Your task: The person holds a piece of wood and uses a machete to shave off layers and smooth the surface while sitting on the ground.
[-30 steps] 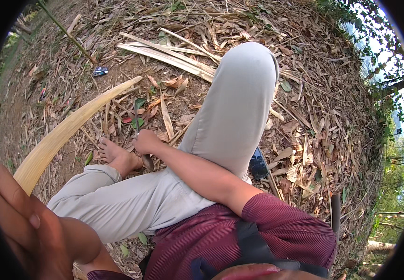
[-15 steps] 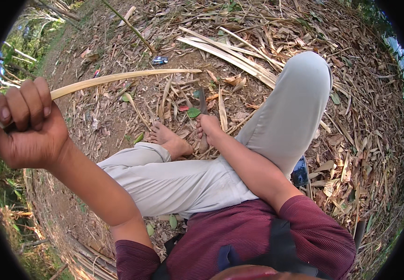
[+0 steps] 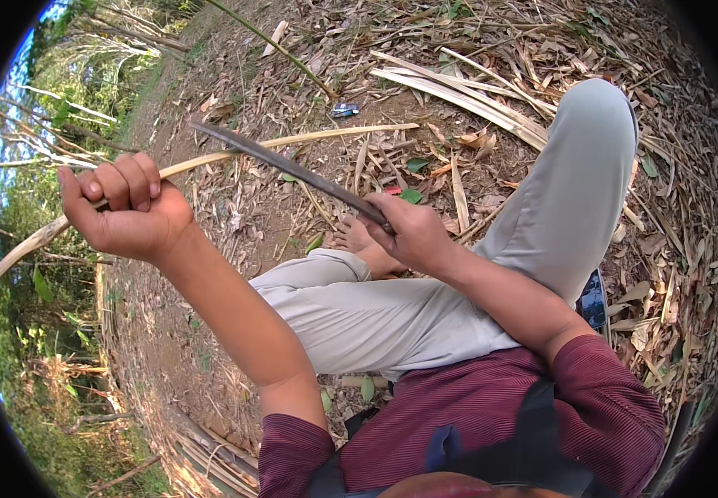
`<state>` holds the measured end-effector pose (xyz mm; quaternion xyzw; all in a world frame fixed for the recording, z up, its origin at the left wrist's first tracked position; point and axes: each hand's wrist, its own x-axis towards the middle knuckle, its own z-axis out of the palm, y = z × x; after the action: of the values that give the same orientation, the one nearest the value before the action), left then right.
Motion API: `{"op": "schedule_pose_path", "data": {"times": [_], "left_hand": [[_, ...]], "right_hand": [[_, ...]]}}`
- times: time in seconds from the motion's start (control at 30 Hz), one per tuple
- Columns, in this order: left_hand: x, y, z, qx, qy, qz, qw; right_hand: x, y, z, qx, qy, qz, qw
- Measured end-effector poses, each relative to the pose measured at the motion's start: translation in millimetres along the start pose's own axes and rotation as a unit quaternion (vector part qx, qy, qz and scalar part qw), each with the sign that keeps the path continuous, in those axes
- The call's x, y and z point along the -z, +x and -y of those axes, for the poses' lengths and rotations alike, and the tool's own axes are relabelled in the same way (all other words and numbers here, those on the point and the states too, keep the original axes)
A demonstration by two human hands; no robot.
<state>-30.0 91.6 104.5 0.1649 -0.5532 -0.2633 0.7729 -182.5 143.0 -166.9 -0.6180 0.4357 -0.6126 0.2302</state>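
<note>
My left hand (image 3: 135,212) is raised at the left, its fingers wrapped round a long, thin, pale strip of split bamboo or wood (image 3: 342,133). The strip curves from the lower left, through the fist, out to the right over the ground. In my right hand (image 3: 413,235) is a long dark-bladed knife (image 3: 292,171), held by its lower right end above my bare foot. Its blade points up and left and crosses the strip just right of my left fist; whether the two touch, I cannot tell. The knife's handle is mostly covered by my fingers.
Several pale split strips (image 3: 475,108) lie beyond my raised knee. A small blue packet (image 3: 345,109) sits near a thin green stem (image 3: 276,46). Dry leaves cover the ground. A dark flat object (image 3: 593,299) lies beside my right thigh.
My right hand has lifted the knife from low beside my foot up across the strip. My left hand keeps its hold on the strip. The whole view has shifted, so things appear farther right.
</note>
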Motion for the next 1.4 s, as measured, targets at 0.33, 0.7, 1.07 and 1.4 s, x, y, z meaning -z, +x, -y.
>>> {"op": "schedule_pose_path", "data": {"times": [0.33,0.7,1.07,1.4], "left_hand": [[1,-8,1,-0.024,0.012,-0.022,0.999],[-7,-7,2,-0.039,0.045,-0.078,0.995],[-15,-8,-1,-0.039,0.046,-0.064,0.996],[1,-6,6,-0.026,0.035,-0.055,0.998]], "right_hand": [[2,-5,-10,-0.027,-0.01,0.014,0.999],[4,-1,-11,-0.119,0.001,0.043,0.992],[11,7,-14,-0.115,0.001,0.036,0.993],[1,6,-21,-0.122,-0.021,0.053,0.991]]}}
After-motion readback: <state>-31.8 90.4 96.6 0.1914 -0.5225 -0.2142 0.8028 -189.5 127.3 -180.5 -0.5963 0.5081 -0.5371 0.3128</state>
